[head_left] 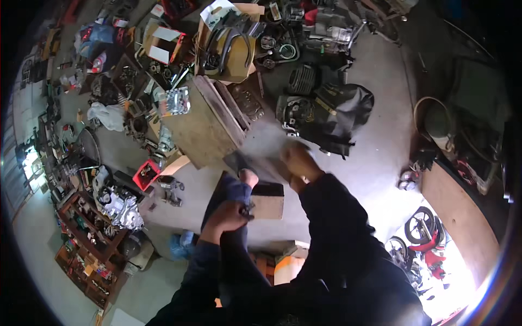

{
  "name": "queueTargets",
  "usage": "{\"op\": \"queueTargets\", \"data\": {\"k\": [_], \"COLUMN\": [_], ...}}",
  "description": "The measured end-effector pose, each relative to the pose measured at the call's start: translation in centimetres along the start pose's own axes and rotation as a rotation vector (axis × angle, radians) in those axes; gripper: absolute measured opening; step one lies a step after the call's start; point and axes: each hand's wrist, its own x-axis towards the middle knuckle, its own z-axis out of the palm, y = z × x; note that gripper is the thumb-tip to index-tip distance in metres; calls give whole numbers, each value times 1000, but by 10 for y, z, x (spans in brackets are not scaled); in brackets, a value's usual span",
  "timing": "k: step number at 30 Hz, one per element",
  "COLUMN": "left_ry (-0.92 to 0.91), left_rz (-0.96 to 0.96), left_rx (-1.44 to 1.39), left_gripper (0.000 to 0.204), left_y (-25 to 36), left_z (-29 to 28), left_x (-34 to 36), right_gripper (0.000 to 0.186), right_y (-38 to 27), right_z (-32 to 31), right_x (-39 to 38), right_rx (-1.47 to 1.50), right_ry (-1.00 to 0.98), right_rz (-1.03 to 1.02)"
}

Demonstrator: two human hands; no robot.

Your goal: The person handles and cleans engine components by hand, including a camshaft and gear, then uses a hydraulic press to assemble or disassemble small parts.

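Observation:
My left hand (pixel 225 217) is closed round a small dark object (pixel 246 212) that I cannot make out, above my dark-clothed leg. My right hand (pixel 300 163) is raised farther forward and to the right; its fingers and whatever they may hold are smeared by motion, beside a pale grey blur. Under it lies a slanted board (pixel 236 157) with my bare foot (pixel 247 177) near its lower edge. A low box-like block (pixel 267 206) with a dark top sits just right of my left hand.
Engine parts (pixel 299 79), a black sheet (pixel 348 108), a cardboard box of curved parts (pixel 231 65) and a plywood board (pixel 193 136) lie ahead. A red crate (pixel 147 174), an engine (pixel 119 206) and wooden shelving (pixel 87 244) are at left; motorcycles (pixel 421 250) stand at lower right.

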Motion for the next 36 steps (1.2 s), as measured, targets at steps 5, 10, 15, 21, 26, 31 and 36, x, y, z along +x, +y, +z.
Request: {"op": "queueTargets", "data": {"k": [5, 10, 15, 21, 26, 31, 36], "left_ry": [23, 205, 179, 305, 443, 313, 704], "left_rz": [8, 92, 33, 8, 226, 181, 210], "left_rx": [4, 554, 673, 624, 575, 591, 349], "left_gripper": [31, 31, 29, 53, 47, 38, 27], "left_y": [-40, -76, -83, -42, -18, -27, -46], "left_z": [-14, 4, -7, 3, 23, 29, 20], "left_x": [122, 172, 177, 159, 141, 129, 125], "right_gripper": [56, 67, 75, 69, 80, 66, 75], "right_y": [34, 3, 2, -6, 2, 37, 62], "right_z": [51, 97, 120, 134, 92, 57, 60], "right_x": [172, 250, 296, 323, 323, 328, 327], "right_rx": [510, 748, 970, 774, 386, 76, -89], "right_ry": [54, 325, 317, 194, 82, 563, 828], "right_rz": [127, -37, -190, -296, -401, 65, 180]}}
